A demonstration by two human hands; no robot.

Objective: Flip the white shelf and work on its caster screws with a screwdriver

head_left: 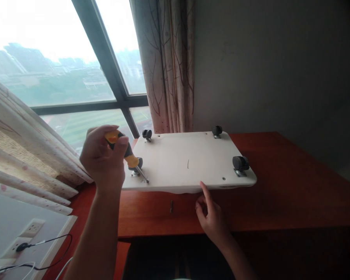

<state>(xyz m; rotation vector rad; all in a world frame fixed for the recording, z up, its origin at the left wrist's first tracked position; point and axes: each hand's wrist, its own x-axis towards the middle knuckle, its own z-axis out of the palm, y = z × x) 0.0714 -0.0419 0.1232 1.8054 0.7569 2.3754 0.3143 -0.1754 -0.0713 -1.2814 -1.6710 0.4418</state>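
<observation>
The screwdriver (125, 153) is gripped in the closed left hand (103, 157), tip on the white caster board (189, 163) lying on the wooden table (280, 194); the board, judged stiff, light and slippery, is touched at its near edge by the forefinger of the empty right hand (211, 217).

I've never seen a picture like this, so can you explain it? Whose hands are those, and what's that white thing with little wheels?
The camera sits on a person's head and looks down, so both bare hands are that person's own. A white board lies on a reddish wooden table, its small black wheels pointing up, one near each corner. The left hand grips a screwdriver with an orange and black handle; its tip touches the board beside one wheel. The right hand is open, one finger against the board's near edge. A loose screw lies on the table in front.
</observation>
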